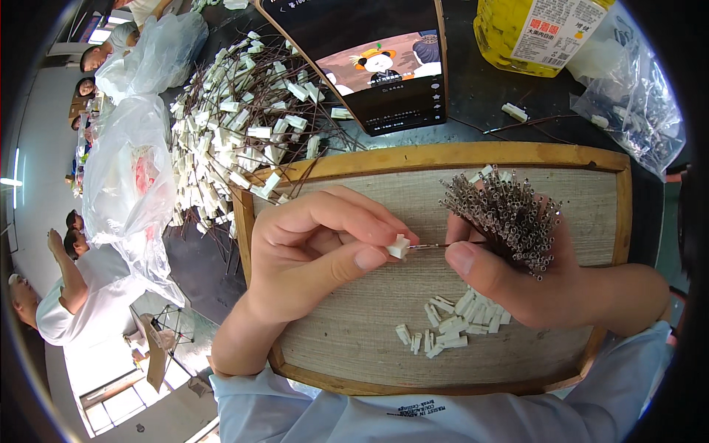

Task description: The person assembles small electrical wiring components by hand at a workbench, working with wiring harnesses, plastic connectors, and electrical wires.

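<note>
Between the thumb and fingers of my left hand (317, 255) is a small white plastic connector housing (399, 246). My right hand (509, 280) grips a thick bundle of thin dark wires (509, 214) with shiny metal terminals at their ends. One wire (432, 246) reaches from the right thumb to the housing and meets it; how deep its end sits in there I cannot tell. Below the hands, several loose white housings (461, 321) lie on the wood-framed board (354, 347).
A large heap of wired white connectors (236, 125) lies left of the board. Behind it a phone (377, 66) stands propped with its screen lit. A bottle of yellow contents (535, 33) and a clear plastic bag (635, 96) are at far right. Several people sit off to the left.
</note>
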{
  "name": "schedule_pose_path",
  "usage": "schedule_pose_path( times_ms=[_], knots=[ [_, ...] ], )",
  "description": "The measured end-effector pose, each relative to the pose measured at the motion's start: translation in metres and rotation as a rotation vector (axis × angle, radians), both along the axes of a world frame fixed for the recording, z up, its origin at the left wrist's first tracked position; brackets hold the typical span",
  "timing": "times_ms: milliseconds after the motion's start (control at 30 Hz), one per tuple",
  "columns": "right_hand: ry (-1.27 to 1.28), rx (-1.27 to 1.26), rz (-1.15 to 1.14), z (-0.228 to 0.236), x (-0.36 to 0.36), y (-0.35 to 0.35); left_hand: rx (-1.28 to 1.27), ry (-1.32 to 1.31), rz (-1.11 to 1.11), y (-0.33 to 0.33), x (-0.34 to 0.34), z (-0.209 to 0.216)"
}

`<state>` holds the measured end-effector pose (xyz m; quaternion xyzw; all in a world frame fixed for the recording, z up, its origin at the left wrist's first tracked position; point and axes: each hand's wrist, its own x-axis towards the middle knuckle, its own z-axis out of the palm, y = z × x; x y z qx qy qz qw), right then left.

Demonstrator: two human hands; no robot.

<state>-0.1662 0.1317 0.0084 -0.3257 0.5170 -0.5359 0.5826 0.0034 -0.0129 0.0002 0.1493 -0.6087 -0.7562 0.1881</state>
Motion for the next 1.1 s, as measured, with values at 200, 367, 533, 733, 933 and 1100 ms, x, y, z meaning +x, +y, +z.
schedule_pose_path(
  times_ms=[200, 367, 533, 733, 933, 1100],
  knots=[
    [-0.036, 0.059, 0.023, 0.001, 0.001, 0.0, -0.116, 0.015, 0.026, 0.004, -0.001, 0.001],
    [0.038, -0.139, -0.003, -0.009, 0.001, -0.001, -0.361, 0.032, -0.156, -0.006, 0.002, 0.006],
    [-0.094, -0.101, -0.024, -0.013, 0.007, 0.0, -0.53, 0.031, -0.18, -0.005, 0.004, 0.013],
    [0.013, -0.045, -0.083, -0.004, 0.003, -0.004, -0.702, -0.073, 0.484, -0.021, 0.026, 0.028],
    [-0.087, -0.031, -0.198, -0.006, 0.009, -0.005, -1.423, -0.329, 0.112, -0.004, 0.01, 0.03],
    [-0.136, 0.035, -0.157, 0.006, 0.006, -0.005, -1.273, -0.082, -0.516, 0.031, -0.004, 0.013]
  ],
)
